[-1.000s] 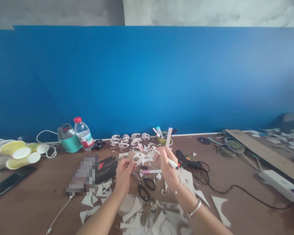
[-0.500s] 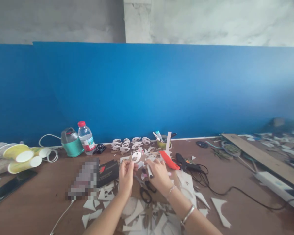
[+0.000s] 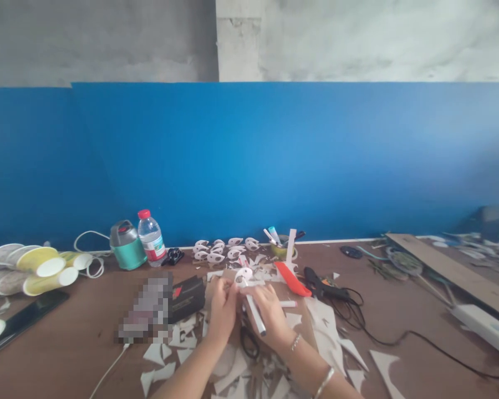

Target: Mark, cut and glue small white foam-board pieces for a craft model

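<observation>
Between the fingertips of my left hand (image 3: 223, 307) is a small white paper cutout (image 3: 243, 275) with dark marks on it. My right hand (image 3: 270, 310) is closed around a white marker (image 3: 256, 316) with a dark end pointing back toward me; its front end is hidden near the cutout. Below the hands lie black-handled scissors (image 3: 250, 342), partly covered. Just beyond my hands, several similar white cutouts (image 3: 215, 258) stand in rows by the blue panel. Many white paper scraps (image 3: 233, 372) are strewn under my forearms.
To the left are a water bottle (image 3: 152, 239), a teal-and-grey container (image 3: 127, 246), stacked paper cups (image 3: 45, 262) and a black box (image 3: 187, 299). On the right lie an orange piece (image 3: 292, 279), a black glue gun (image 3: 324, 288) with its cord, and a white power strip (image 3: 488, 332).
My right hand has brought the marker up to the cutout, and both hands are closer together. The marker now shows more of its length. The view has shifted slightly.
</observation>
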A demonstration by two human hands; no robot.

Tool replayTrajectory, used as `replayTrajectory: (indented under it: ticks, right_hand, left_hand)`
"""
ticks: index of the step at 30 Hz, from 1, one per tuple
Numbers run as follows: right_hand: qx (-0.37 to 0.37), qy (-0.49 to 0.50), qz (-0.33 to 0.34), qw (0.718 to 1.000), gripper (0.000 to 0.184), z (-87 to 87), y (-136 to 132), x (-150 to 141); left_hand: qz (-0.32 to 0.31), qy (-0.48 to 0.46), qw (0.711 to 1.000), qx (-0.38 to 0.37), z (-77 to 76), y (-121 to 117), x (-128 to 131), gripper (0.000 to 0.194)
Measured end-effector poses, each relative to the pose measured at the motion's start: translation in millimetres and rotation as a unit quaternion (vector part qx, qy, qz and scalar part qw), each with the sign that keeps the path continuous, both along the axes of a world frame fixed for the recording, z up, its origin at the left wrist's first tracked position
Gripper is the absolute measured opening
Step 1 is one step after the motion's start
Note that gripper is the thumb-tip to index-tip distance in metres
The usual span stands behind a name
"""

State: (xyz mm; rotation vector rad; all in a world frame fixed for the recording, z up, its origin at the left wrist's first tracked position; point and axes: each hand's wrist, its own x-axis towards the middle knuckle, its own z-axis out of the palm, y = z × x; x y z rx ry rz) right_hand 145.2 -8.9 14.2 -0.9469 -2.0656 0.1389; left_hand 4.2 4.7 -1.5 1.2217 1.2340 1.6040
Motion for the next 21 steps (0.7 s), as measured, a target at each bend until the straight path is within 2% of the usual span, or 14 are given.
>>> replayTrajectory:
  ticks: [2,6,10,15,18,21]
  right_hand:
    - [0.000,-0.013,0.006,1.000,0.038,1.1,-1.4,-0.9]
    - [0.006,-0.007,-0.029,1.000,0.031,2.3,-3.9,2.5]
    - [-0.018,-0.018,0.024,0.999,0.038,3.8,-5.7,5.7]
    - [-0.078,-0.017,0.053,0.995,0.048,4.7,-5.2,6.9]
    - [-0.089,0.009,0.083,0.993,0.043,4.9,-6.0,7.2]
    - [-0.068,0.064,0.077,0.993,0.033,3.5,-6.8,6.9]
  left_hand:
    - [0.015,0.010,1.000,-0.011,-1.2,0.6,-0.2,0.030]
    - [0.012,-0.060,0.997,-0.038,-5.0,2.9,-0.6,0.031]
    - [0.023,-0.073,0.996,-0.042,-6.5,3.3,-1.0,0.032]
    - [0.021,-0.074,0.996,-0.033,-7.4,2.5,-1.6,0.036]
    - [0.020,-0.060,0.998,-0.027,-6.8,2.4,-1.6,0.036]
    - [0.015,-0.012,1.000,-0.019,-3.4,0.8,-1.2,0.033]
